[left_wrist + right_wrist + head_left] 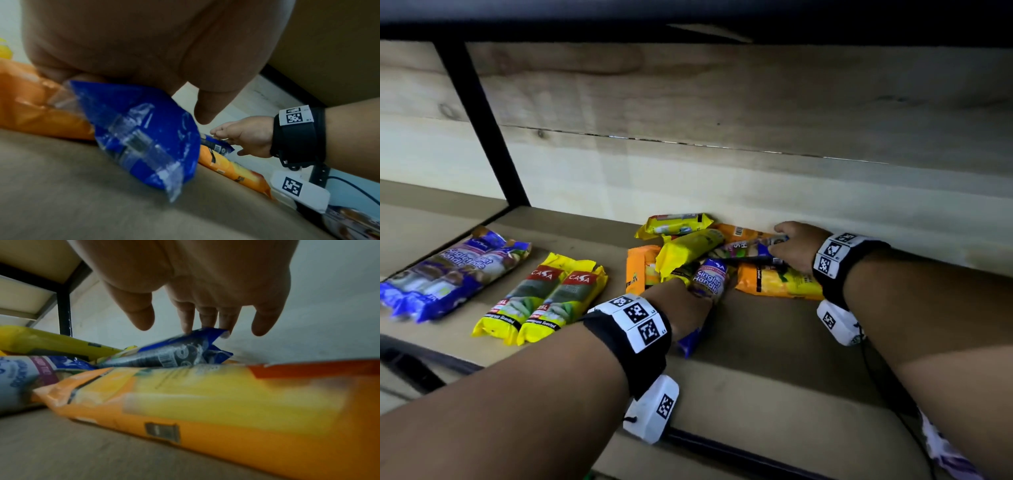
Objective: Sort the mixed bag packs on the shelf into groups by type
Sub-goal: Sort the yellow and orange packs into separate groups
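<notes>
A mixed pile of bag packs lies at the back middle of the shelf (756, 359). My left hand (688, 303) (144, 48) grips a blue Singlet Handle pack (711, 279) (139, 138) at the pile's front, its near end tilted off the board. My right hand (792, 246) (205, 316) (242, 134) reaches over an orange pack (777, 282) (205, 402). Its straight fingers touch the end of a second blue pack (756, 251) (174, 353) while the thumb stays clear. Sorted blue packs (448, 270) and two yellow CASA packs (544, 301) lie at the left.
More yellow packs (688, 250) and another orange pack (640, 270) sit in the pile. A black upright post (479, 120) stands at the back left, the pale back wall (722, 178) right behind the pile. The upper shelf hangs low overhead. A cable (876, 377) trails from my right wrist.
</notes>
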